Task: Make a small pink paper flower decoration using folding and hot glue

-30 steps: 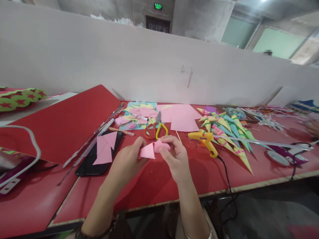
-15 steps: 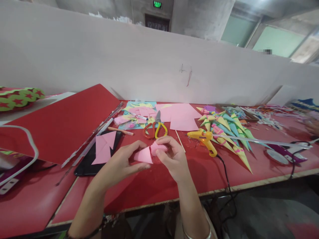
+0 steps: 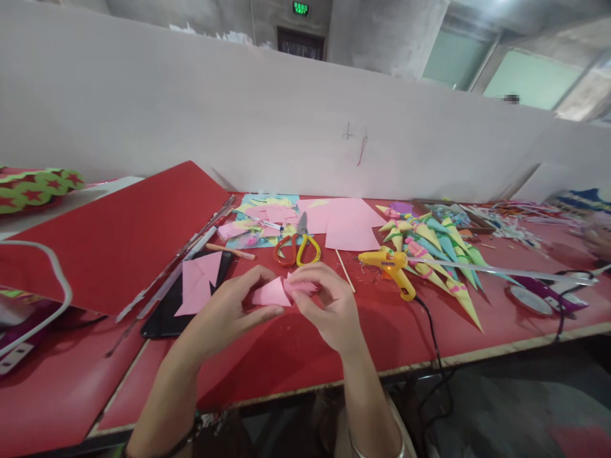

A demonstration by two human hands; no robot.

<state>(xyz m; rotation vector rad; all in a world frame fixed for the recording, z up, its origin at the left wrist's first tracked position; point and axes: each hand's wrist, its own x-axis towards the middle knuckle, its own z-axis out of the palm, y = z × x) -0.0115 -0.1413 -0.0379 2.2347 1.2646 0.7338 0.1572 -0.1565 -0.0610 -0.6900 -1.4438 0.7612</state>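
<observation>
My left hand (image 3: pixel 245 300) is curled around a pink paper cone (image 3: pixel 270 294), its thumb below and its fingers above. Fingers and thumb of my right hand (image 3: pixel 327 302) pinch a crumpled or layered pink paper piece (image 3: pixel 305 286) at the cone's right end. The two pink parts lie close together; whether they are joined I cannot tell. Just beyond my hands rest scissors (image 3: pixel 300 245) with one red and one yellow handle. Right of my right hand, a yellow glue gun (image 3: pixel 391 267) lies on its side, a clear glue stick reaching out of its back.
Cut pink paper (image 3: pixel 198 283) lies on a black tablet-like board (image 3: pixel 162 324) at left, beside a large red sheet (image 3: pixel 143 235). Pink sheets (image 3: pixel 351 222) and coloured scraps (image 3: pixel 267 216) are at the back. Several finished paper cones (image 3: pixel 443 248) are piled right. A black cord (image 3: pixel 432 331) hangs over the table edge.
The right hand has turned a little, its fingers now covering more of the crumpled pink piece. My left hand and the cone have shifted slightly left.
</observation>
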